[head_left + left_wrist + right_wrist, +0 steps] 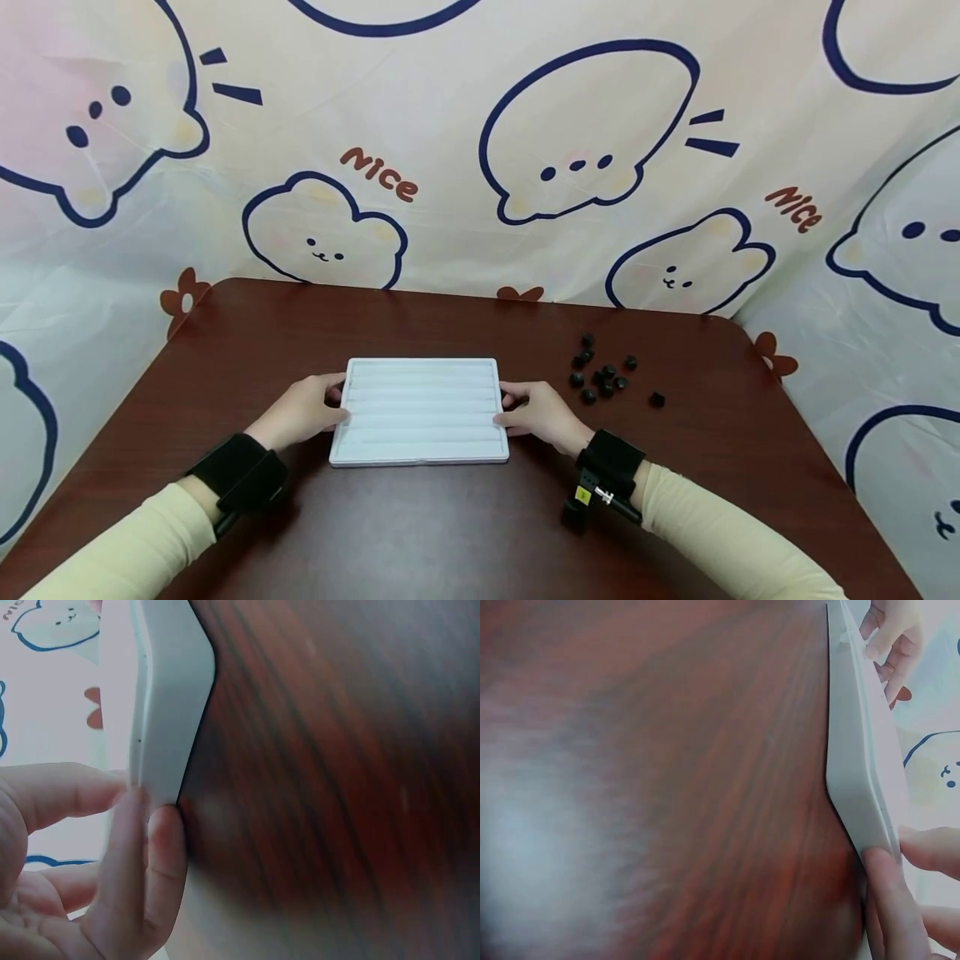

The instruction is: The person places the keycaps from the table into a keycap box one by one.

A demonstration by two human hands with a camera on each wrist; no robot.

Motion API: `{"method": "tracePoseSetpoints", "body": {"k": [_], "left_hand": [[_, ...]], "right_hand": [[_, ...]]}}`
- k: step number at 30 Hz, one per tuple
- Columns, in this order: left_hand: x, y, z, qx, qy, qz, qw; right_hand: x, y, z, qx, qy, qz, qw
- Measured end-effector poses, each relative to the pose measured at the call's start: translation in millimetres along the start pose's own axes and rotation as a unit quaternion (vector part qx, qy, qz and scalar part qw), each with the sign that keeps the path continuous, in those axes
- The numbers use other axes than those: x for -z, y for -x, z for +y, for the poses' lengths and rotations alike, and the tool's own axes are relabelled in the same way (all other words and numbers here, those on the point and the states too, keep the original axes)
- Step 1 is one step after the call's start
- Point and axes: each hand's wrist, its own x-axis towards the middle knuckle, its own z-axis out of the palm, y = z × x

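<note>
A flat white rectangular tray (420, 412) with parallel ridges across its top lies on the brown table, its long side facing me. My left hand (305, 410) grips its left edge, thumb on the rim and fingers along the side. On the opposite edge, my right hand (542, 413) pinches the tray the same way. The left wrist view shows fingertips (165, 829) against the tray's side wall (176, 682). In the right wrist view, a finger (889, 885) presses near a corner of the tray (847, 735), with the left hand at the far end.
Several small black blocks (609, 371) lie scattered on the table to the right of the tray, beyond my right hand. One black block (657, 400) sits apart from the rest. A patterned cloth (450, 242) hangs behind the table's (420, 533) back edge and along its sides.
</note>
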Motion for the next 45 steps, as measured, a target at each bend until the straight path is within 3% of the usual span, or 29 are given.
{"method": "tracePoseSetpoints", "body": {"k": [12,25,45], "left_hand": [[-23.6,6.8,14.7,-0.034,-0.059,0.01,0.9976],[-47.2,19.2,27.2,-0.041,-0.037,0.007,0.9985],[-63.5,29.5,36.1,-0.06,-0.03,0.021,0.9975]], "right_hand": [[18,26,16,0.002,-0.01,-0.01,1.0],[34,55,28,0.008,-0.018,-0.015,1.0],[46,74,33,0.009,-0.008,-0.005,1.0]]}}
